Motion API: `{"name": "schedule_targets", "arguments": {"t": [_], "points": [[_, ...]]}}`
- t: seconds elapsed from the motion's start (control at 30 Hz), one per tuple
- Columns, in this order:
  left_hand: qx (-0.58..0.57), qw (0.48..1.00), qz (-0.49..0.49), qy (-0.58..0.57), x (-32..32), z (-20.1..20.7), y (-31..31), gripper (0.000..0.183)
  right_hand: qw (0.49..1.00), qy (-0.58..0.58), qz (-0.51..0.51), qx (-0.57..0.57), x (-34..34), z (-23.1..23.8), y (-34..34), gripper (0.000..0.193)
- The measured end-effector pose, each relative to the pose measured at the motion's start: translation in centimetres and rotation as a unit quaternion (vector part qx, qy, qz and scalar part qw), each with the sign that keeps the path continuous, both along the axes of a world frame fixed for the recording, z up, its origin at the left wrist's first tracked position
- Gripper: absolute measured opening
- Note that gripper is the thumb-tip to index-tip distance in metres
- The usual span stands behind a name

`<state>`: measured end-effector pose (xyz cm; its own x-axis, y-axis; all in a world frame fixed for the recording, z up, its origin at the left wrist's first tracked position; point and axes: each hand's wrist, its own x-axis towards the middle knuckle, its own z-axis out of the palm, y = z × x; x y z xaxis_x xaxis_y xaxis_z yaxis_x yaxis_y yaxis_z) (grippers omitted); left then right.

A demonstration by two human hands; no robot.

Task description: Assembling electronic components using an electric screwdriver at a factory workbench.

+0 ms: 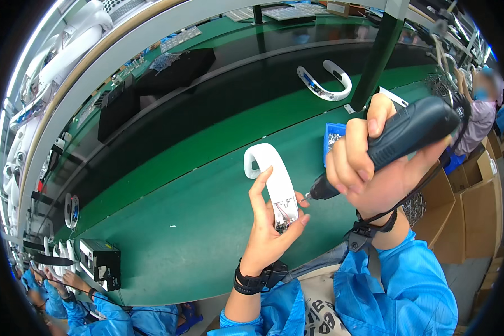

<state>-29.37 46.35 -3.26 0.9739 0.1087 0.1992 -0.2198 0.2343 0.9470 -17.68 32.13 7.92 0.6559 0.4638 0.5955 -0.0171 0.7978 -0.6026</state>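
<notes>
My left hand (263,242) is closed around a white curved plastic housing (276,178), its hooked end pointing up and away from me. Wires and small parts show in the open lower end of the housing, beside my thumb. In my right hand (357,162) is a black electric screwdriver (411,131), my fingers wrapped round its body. Its bit points left and down, close to the fingers of my left hand by the housing's lower end. Whether the bit touches the housing, I cannot tell. Just behind my right hand sits a blue bin (333,131) of small metal parts.
A similar white U-shaped housing (341,91) lies farther back, near a dark green post (378,61). On the bench's left stands a black box-shaped device (101,263), close to co-workers in blue sleeves. Cardboard boxes (479,218) stand at the right. The screwdriver's cord hangs by my right wrist.
</notes>
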Motion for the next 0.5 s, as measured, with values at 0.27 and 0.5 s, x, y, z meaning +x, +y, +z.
{"name": "schedule_targets", "arguments": {"t": [0.27, 0.5], "points": [[-0.009, 1.000, -0.012, -0.003, 0.0, -1.3, 1.5, 0.099, 0.999, -0.025, 0.044, -0.010, -1.8, -1.2, 2.6, 0.090], [-0.005, 1.000, -0.016, 0.005, 0.2, -1.5, 1.8, 0.100, 0.999, -0.030, 0.039, -0.010, -1.0, -2.1, 3.0, 0.089]]}}
